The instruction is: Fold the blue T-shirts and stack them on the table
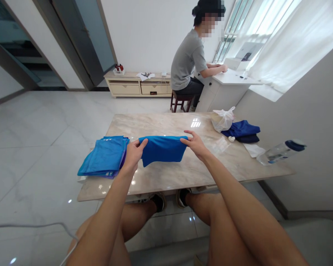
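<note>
One bright blue cloth garment point(162, 149), folded into a narrow band, is held just above the middle of the bench, with one end drooping toward the top. The person's two hands grip it by its opposite ends. The left hand point(133, 155) is closed on the end nearest the stack, fingers over the fold, and the right hand point(194, 144) pinches the other end between thumb and fingers, its remaining fingers spread.

The bench, a long beige marble-topped table point(166, 123), carries everything else. Just beside the left hand, near the bench's left edge, lies one stack of folded blue garments point(104, 157), with a purple edge showing low on its near side; the layers cannot be counted. Toward the far right corner sits one loose pile of dark navy cloth point(241, 130), apparently two pieces, touching one crumpled white plastic bag point(222, 120). A small white item point(231, 139) lies against the pile's near edge. Nearer the right edge are one white sheet of cloth or paper point(254, 150) and one clear plastic bottle with a dark blue cap point(280, 152), lying on its side.

Well beyond the far edge, one co-worker in a grey T-shirt point(187, 59) sits on a dark wooden stool point(180, 101) at a white desk point(230, 79), both forearms resting on it.
</note>
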Demonstrator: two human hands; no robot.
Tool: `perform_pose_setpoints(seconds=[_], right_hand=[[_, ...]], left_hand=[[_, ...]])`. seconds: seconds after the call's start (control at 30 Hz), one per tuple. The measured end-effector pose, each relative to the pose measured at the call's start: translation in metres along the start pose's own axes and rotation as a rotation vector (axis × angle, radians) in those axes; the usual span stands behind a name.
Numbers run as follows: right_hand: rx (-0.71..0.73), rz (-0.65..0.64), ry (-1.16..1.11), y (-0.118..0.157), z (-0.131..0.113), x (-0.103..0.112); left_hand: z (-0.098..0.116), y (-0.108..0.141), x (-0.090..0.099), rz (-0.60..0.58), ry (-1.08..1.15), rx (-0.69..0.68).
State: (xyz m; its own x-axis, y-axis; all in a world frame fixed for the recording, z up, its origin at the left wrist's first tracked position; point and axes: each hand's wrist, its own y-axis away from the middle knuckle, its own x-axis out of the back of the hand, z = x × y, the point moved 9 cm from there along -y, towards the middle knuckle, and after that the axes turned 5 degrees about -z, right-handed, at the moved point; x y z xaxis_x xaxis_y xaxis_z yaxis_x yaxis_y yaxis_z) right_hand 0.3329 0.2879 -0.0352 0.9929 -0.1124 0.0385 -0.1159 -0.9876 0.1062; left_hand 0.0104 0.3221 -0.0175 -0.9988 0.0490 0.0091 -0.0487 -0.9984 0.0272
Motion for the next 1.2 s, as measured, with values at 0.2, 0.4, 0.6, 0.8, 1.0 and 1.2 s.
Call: perform_pose_setpoints(seconds=[0.2,0.4,0.6,0.8,1.0,1.2], right_hand=[[0.165,0.148,0.089,0.001,-0.032,0.003],[0.284,0.224,0.129,0.013,-0.058,0.006],[0.285,0.182,0.140,0.020,-0.057,0.002],[0.291,0.169,0.126,0.019,-0.049,0.001],[0.284,0.169,0.163,0.019,-0.040,-0.002],[0.269,0.216,0.130,0.014,-0.036,0.002]], left_hand=[[0.010,-0.001,0.013,0.024,0.055,-0.034],[0.018,0.004,0.028,0.113,0.002,-0.094],[0.015,-0.002,0.033,0.086,-0.038,-0.111],[0.019,-0.002,0.033,0.061,-0.089,-0.155],[0.013,-0.006,0.034,0.095,-0.080,-0.119],[-0.005,-0.010,0.034,0.076,0.025,-0.015]])
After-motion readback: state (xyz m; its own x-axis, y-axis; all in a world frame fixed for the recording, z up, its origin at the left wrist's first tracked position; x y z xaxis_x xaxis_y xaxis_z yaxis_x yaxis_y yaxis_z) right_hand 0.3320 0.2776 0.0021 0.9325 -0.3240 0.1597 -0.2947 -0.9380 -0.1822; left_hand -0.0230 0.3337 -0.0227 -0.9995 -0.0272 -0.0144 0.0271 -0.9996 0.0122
